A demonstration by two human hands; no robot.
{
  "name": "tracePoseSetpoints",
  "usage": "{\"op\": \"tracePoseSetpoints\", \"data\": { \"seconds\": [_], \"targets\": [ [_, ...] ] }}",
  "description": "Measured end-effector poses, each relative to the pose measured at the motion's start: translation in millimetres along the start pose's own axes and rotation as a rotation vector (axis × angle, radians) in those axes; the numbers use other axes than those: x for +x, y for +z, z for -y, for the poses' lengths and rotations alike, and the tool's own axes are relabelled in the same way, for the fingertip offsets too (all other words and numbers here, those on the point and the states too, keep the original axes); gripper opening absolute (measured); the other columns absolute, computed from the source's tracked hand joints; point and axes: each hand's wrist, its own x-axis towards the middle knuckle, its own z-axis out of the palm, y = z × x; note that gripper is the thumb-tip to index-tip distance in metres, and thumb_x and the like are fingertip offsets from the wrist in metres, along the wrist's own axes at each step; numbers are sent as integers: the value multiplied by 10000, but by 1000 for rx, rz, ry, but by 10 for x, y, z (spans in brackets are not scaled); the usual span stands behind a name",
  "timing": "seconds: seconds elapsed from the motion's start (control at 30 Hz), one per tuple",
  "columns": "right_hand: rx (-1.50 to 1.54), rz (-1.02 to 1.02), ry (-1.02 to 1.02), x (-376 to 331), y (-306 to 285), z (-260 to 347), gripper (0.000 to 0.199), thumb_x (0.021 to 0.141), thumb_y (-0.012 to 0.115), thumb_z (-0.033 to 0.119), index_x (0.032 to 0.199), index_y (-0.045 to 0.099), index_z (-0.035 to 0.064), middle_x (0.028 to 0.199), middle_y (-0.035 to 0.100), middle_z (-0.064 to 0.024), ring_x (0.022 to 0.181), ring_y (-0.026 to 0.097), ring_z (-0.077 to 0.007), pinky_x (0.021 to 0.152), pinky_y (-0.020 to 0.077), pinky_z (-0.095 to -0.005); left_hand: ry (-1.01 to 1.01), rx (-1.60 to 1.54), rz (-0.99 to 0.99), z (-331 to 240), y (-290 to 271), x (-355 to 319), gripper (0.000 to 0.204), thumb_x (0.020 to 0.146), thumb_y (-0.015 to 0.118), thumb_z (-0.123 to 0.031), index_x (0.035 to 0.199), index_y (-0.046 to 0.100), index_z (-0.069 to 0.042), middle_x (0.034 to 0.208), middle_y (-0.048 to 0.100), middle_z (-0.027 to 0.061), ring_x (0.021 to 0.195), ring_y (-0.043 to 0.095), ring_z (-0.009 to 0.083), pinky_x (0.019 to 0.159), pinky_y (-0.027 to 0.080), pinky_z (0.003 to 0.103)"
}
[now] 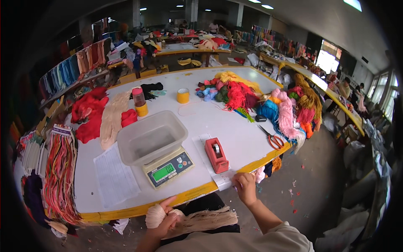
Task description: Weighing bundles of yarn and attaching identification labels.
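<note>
My left hand (168,220) is closed around a cream yarn hank (205,220) in front of the table edge. The hank's bundled end bulges beside my fingers, and its loose strands trail to the right. My right hand (245,185) is at the yellow-taped front edge, fingers bent together beside a white paper strip (223,180); what they pinch, if anything, is hidden. Just behind that strip stands a red tape dispenser (216,156). Left of it, a digital scale (168,167) with a lit green display bears a translucent plastic tub (152,138) with no yarn in it.
Orange-handled scissors (275,140) lie by the right edge, near a heap of coloured yarn (289,109). Red yarn (89,113), a printed sheet (115,174) and a fringe of colour-sample threads (61,176) occupy the left side. A yellow-wrapped cup (183,96) stands farther back.
</note>
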Motion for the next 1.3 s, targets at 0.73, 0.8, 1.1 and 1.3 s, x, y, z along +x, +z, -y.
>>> {"op": "tracePoseSetpoints", "data": {
  "seconds": [0.73, 0.8, 1.1, 1.3],
  "targets": [
    [1131, 903, -73, 512, 345, 1664, 357, 1040, 521, 242, 1335, 406, 76, 969, 591, -77, 853, 571, -194, 798, 454, -301, 117, 123, 34, -24, -5, 57, 747, 918, 529, 21, 1550, 133, -29, 808, 590, 28, 616, 493, 69, 589, 431, 233],
    [1166, 994, 61, 506, 366, 1645, 340, 1026, 544, 205, 1317, 429, 74, 899, 552, -58, 819, 533, -162, 801, 446, -297, 182, 306, -9, 0, -16, 53, 750, 916, 542, 21, 1548, 141, -33, 838, 608, 37, 655, 536, 84, 615, 453, 242],
    [1134, 946, 115, 515, 251, 1682, 343, 1007, 567, 130, 1323, 436, 97, 738, 523, -36, 701, 483, -110, 687, 422, -262, 634, 812, -112, 358, -49, 30, 678, 890, 642, 46, 1461, 292, -65, 958, 706, 101, 904, 700, 219, 781, 530, 330],
    [986, 910, 104, 511, 204, 1723, 389, 978, 624, 153, 1323, 454, 100, 665, 511, -13, 630, 474, -94, 609, 393, -251, 583, 783, -185, 374, -87, 15, 402, 838, 727, -19, 1192, 547, -80, 875, 699, 85, 779, 686, 261, 687, 525, 380]
  ]
}}
